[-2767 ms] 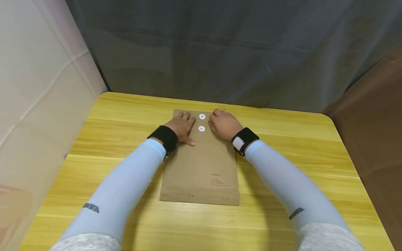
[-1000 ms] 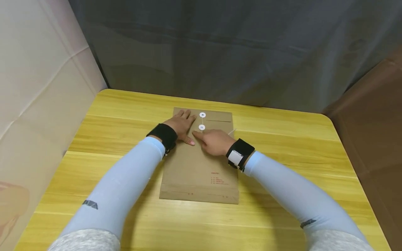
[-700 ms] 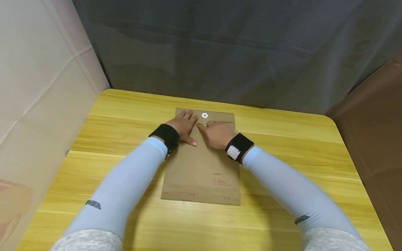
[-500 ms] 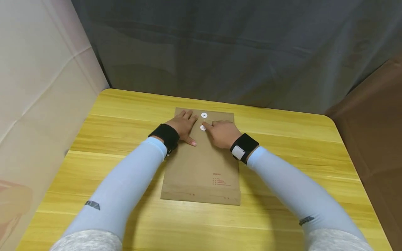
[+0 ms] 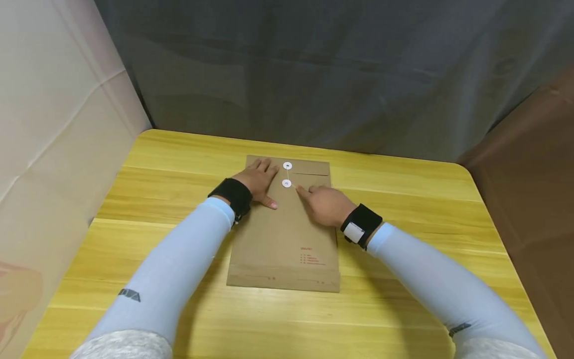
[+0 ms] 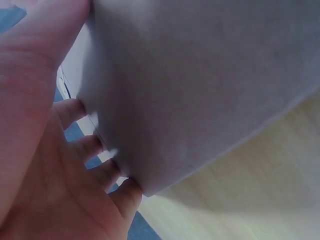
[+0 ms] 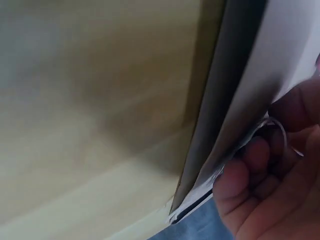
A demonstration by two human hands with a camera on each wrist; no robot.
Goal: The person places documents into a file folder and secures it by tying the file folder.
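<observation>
The right hand (image 5: 326, 205) has come back toward the person since half a second ago, when it sat higher up beside the two white discs; it has been circling them, so the thin string (image 7: 280, 131) looks to be going round the discs turn by turn. Both discs are now uncovered: the upper disc (image 5: 287, 165) on the flap, the lower disc (image 5: 286, 183) just below it.

The brown envelope (image 5: 287, 234) lies flat in the middle of the yellow surface (image 5: 403, 199), flap end away from the person. The right hand's fingers (image 5: 304, 191) are curled, the forefinger tip just right of the lower disc, and the right wrist view shows the string looped at them, apparently pinched. The left hand (image 5: 259, 178) rests flat with straight fingers on the envelope's upper left part, beside the discs, holding it down.
</observation>
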